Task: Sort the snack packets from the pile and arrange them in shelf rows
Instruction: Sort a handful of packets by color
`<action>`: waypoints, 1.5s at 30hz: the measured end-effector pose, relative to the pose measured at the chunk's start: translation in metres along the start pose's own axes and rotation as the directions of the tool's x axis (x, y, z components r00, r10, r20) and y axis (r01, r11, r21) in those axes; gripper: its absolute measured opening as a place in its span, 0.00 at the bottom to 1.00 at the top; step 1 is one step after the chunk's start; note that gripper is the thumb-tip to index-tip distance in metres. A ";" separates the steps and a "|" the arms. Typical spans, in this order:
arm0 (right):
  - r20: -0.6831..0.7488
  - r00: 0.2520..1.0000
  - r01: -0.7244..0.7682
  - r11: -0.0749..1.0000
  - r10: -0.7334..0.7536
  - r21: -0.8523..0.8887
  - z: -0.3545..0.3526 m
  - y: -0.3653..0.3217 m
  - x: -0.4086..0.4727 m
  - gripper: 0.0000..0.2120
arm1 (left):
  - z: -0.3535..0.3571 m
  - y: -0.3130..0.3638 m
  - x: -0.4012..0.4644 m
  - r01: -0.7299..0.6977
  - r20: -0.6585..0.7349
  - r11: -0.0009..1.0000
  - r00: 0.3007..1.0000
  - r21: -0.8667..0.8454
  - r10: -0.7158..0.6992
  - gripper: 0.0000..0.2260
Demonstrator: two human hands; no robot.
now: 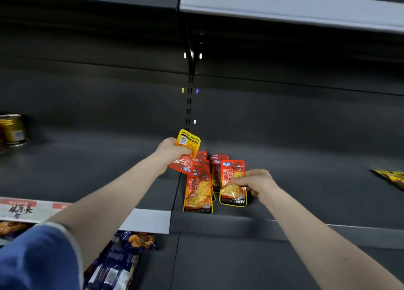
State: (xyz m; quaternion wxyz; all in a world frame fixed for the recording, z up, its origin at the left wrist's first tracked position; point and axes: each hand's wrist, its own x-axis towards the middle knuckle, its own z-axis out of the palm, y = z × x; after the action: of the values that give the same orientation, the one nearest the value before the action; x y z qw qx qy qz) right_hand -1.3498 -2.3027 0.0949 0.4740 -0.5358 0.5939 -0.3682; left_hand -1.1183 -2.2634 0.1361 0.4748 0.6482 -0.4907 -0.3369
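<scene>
My left hand (169, 150) grips a small bunch of orange-and-yellow snack packets (188, 149), raised above the dark shelf (306, 180); the top one shows its yellow back. My right hand (256, 182) pinches one orange packet (232, 183) by its right edge, held just over the shelf near the front. Between the hands, two rows of the same orange packets (200, 189) lie overlapping on the shelf, running from the front lip toward the back.
Gold cans (13, 130) stand at the far left of the shelf. Yellow packets (391, 177) lie at the right edge. Blue snack bags (122, 257) sit on the lower shelf under a white price strip (148, 220). Another shelf (284, 5) hangs overhead.
</scene>
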 end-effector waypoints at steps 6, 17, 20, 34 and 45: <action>0.083 0.996 0.024 0.999 -0.021 -0.042 0.005 0.003 0.011 0.11 | 0.002 -0.002 0.003 -0.004 0.004 1.000 1.000 -0.007 0.004 0.08; 0.038 0.988 0.148 0.863 -0.148 -0.483 0.014 0.001 0.021 0.16 | 0.011 -0.001 0.007 -0.026 0.040 0.999 0.999 0.025 0.025 0.06; 0.047 0.979 0.193 0.840 -0.197 -0.507 0.016 -0.001 0.017 0.17 | 0.012 -0.002 0.008 -0.032 0.045 0.999 0.999 0.043 0.030 0.06; -0.043 0.964 0.212 0.860 -0.261 -0.464 -0.014 0.001 0.026 0.12 | 0.013 0.010 0.003 -0.078 0.078 0.991 0.995 0.106 0.070 0.12; -0.200 0.960 0.097 0.907 -0.194 -0.410 -0.100 0.025 0.037 0.17 | 0.048 0.028 -0.016 -0.473 0.149 0.845 0.881 0.248 0.449 0.10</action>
State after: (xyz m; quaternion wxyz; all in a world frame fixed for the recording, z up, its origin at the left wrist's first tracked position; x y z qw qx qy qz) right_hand -1.4521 -2.3425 0.0929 0.2528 -0.6159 0.6662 -0.3362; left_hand -1.1756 -2.2636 0.1465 0.4249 0.5563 -0.6941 -0.1682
